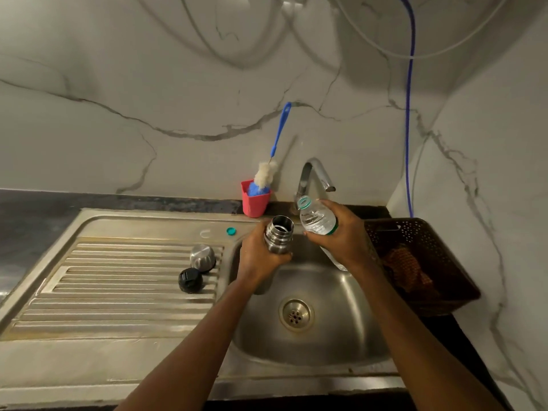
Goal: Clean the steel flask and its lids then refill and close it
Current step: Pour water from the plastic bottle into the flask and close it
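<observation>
My left hand (pixel 261 256) grips the steel flask (pixel 278 237) upright over the sink basin (pixel 326 336), its mouth open. Beside it, my right hand (pixel 341 235) holds a clear plastic water bottle (pixel 315 216), uncapped, tilted with its mouth just right of the flask's mouth. No water stream shows between them. The steel lid (pixel 203 258) and the black inner lid (pixel 190 280) rest on the ribbed drainboard (pixel 118 292) to the left. A small teal bottle cap (pixel 231 231) lies on the sink rim.
The tap (pixel 315 176) arches behind the bottle. A red cup (pixel 255 201) with a blue-handled bottle brush (pixel 275 146) stands against the marble wall. A dark perforated basket (pixel 421 262) sits right of the basin. A blue hose (pixel 409 114) hangs down the wall.
</observation>
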